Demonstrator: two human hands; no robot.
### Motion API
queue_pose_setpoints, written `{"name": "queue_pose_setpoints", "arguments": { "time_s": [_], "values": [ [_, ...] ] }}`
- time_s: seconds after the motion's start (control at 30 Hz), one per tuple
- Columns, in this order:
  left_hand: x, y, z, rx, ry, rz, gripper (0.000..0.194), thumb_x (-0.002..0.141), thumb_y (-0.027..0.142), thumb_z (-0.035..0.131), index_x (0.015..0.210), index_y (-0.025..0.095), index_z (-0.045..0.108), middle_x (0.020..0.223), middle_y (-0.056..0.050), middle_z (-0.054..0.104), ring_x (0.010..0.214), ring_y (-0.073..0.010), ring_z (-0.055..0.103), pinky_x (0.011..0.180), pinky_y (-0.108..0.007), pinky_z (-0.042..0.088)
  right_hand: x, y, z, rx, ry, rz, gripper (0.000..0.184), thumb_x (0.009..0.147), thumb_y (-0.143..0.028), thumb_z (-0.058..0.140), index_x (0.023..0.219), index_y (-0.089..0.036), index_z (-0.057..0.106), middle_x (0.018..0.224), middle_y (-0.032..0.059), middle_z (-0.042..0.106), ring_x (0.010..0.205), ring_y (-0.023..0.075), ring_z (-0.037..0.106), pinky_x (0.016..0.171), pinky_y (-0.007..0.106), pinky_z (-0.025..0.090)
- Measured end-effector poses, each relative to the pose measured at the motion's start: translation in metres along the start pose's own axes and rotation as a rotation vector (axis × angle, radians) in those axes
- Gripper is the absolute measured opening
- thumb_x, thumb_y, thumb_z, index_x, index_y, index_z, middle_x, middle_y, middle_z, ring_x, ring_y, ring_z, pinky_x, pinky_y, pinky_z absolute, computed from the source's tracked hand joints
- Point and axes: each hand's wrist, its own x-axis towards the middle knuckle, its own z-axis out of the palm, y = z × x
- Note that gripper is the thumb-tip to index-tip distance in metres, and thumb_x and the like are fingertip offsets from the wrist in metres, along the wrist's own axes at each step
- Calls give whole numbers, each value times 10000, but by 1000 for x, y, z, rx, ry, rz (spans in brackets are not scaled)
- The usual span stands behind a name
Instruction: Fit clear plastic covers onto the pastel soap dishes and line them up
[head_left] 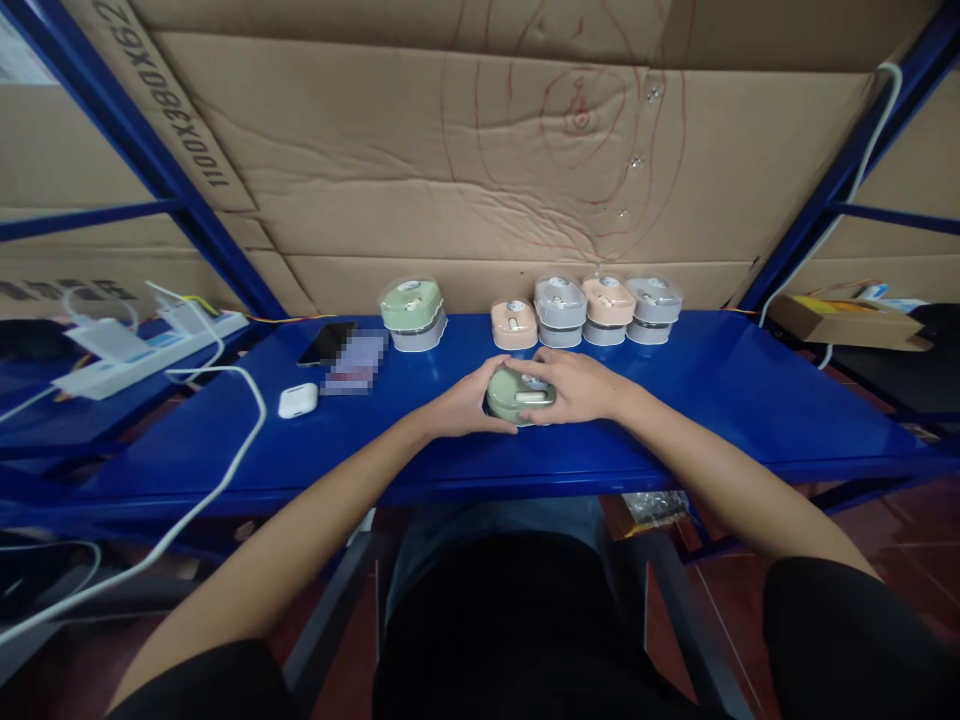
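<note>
A rounded green box [510, 392] with a small pale piece on its front and a round label on top rests on the blue shelf, near its front edge. My left hand [472, 402] is wrapped round its left side. From the right, my right hand [577, 385] grips the same box, fingers over its top and right side. Behind it stands a single peach box [514, 325]. To its right are stacked boxes in clear wrap, including a grey stack [560, 312], a peach-topped stack [608, 308] and another grey stack [655, 310].
A green-topped stack [413, 312] stands at the back left. Left of centre lie a phone [327, 343], a blurred-out item [356, 362] and a white earbud case [298, 400]. A power strip [150, 355] and white cable [247, 440] occupy the left. Cardboard [360, 130] backs the blue shelf [735, 400].
</note>
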Motion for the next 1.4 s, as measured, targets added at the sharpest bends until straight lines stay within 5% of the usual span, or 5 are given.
{"name": "queue_pose_setpoints", "arguments": {
  "time_s": [0.43, 0.67, 0.9, 1.07, 1.4],
  "values": [
    [5, 5, -1, -29, 18, -69, 1006, 603, 530, 1068, 1432, 212, 593, 1403, -129, 744, 1345, -427, 702, 1148, -569, 574, 6, 3, -12, 7, -79, -23, 975, 894, -785, 805, 1696, -269, 600, 1089, 121, 750, 889, 291, 685, 769, 380, 495],
    [1, 7, 2, 13, 97, 25, 1038, 690, 513, 1004, 1568, 226, 529, 1569, -161, 688, 1444, -419, 671, 1214, -561, 551, -2, 15, 4, 126, -2, -42, 985, 930, -824, 753, 1735, -299, 535, 1375, 168, 715, 1151, 379, 719, 927, 503, 619],
    [-11, 10, -23, 254, 483, -43, 997, 726, 481, 961, 1581, 198, 534, 1603, -178, 678, 1490, -435, 652, 1282, -569, 516, -14, 45, -13, 287, 489, 95, 764, 1150, -783, 277, 1411, -257, 767, 1342, 158, 777, 1273, 360, 721, 1161, 606, 549],
    [37, 12, -32, 345, 777, -277, 980, 805, 448, 950, 1599, 145, 463, 1589, -274, 645, 1517, -476, 614, 1256, -613, 518, -16, 65, -28, 199, 736, 233, 803, 1121, -835, 251, 942, -271, 795, 927, 122, 772, 979, 335, 738, 984, 560, 588],
    [144, 29, 1, 435, 643, -582, 863, 1033, 571, 735, 1618, 13, 435, 1556, -395, 594, 1487, -522, 617, 1205, -580, 517, -18, 89, -28, 236, 775, 362, 738, 1122, -808, 301, 840, -268, 717, 887, 102, 767, 925, 301, 741, 875, 472, 577]
  ]
}}
